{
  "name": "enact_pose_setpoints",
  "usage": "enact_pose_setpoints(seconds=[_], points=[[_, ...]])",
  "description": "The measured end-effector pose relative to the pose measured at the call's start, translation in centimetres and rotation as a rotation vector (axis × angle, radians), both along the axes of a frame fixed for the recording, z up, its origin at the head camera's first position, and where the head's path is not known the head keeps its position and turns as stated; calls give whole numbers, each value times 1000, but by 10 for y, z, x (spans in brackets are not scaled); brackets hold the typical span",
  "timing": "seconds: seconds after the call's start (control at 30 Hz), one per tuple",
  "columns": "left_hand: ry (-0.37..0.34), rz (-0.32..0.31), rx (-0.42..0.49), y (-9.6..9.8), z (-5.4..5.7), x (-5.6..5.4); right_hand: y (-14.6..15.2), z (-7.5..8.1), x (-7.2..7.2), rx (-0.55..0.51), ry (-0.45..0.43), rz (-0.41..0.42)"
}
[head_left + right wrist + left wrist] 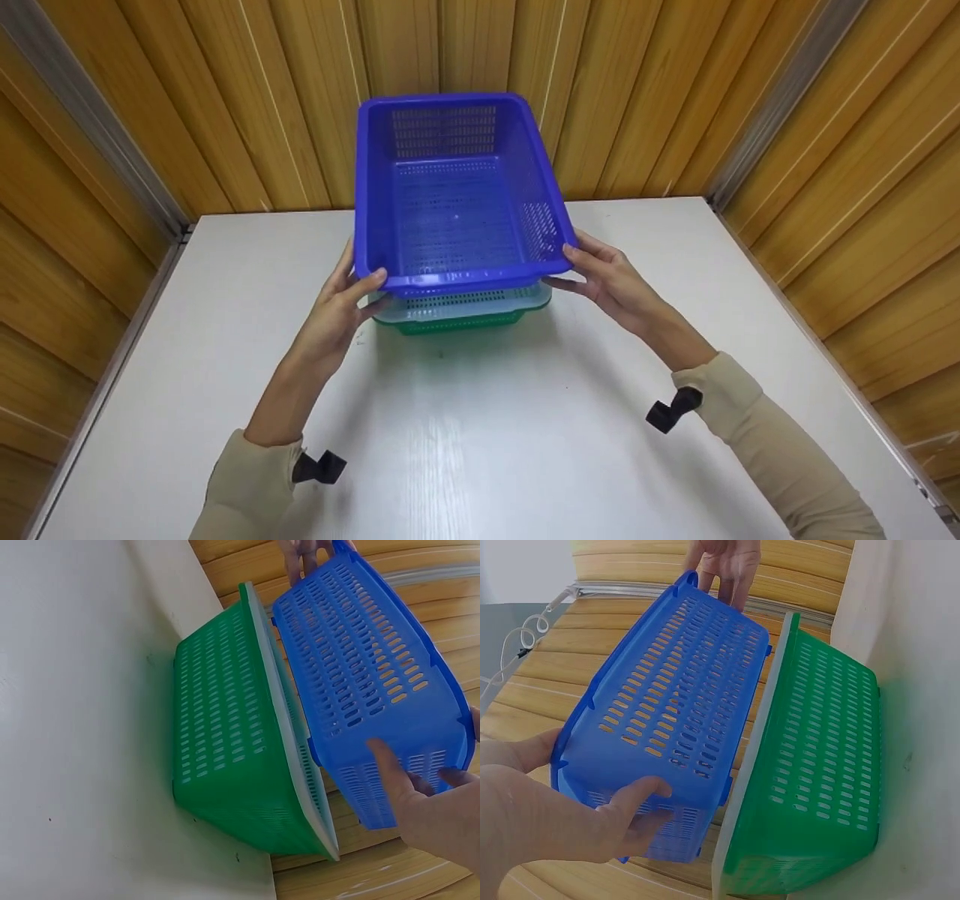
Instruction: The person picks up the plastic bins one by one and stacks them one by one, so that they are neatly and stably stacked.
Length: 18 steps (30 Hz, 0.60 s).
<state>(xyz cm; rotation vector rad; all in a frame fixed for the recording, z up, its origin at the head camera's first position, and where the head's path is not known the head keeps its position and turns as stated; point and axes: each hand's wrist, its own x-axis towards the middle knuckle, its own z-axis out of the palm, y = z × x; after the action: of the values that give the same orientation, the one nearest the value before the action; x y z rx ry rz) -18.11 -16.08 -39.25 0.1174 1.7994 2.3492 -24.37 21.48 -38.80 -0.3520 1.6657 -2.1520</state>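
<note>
Both hands hold a blue plastic basket (457, 217) with slotted walls, tilted and raised over a green basket (461, 324). The left hand (339, 311) grips its near left corner, thumb on the rim and fingers beneath. At the near right corner the right hand (609, 281) does the same. A pale, whitish basket rim (480, 306) shows nested inside the green one, which stands on the table. In the left wrist view a gap separates the blue basket (667, 690) from the green basket (817, 750). The blue basket has nothing inside it.
The white table (480, 442) runs up to a wood-look panel wall (300, 97) behind the baskets. Similar panels (862, 187) stand on the right and left. Black camera mounts (675, 409) stick out from both sleeves. A coiled white cable (532, 630) hangs beyond the panels.
</note>
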Motion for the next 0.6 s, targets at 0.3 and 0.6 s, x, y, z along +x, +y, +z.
enact_pose_setpoints(seconds=[0.3, 0.6], points=[[15, 11, -9, -1, -12, -5, -4, -12, -8, -3, -13, -35], [-5, 22, -33, -5, -22, -10, -9, -18, -12, 25, -34, 7]])
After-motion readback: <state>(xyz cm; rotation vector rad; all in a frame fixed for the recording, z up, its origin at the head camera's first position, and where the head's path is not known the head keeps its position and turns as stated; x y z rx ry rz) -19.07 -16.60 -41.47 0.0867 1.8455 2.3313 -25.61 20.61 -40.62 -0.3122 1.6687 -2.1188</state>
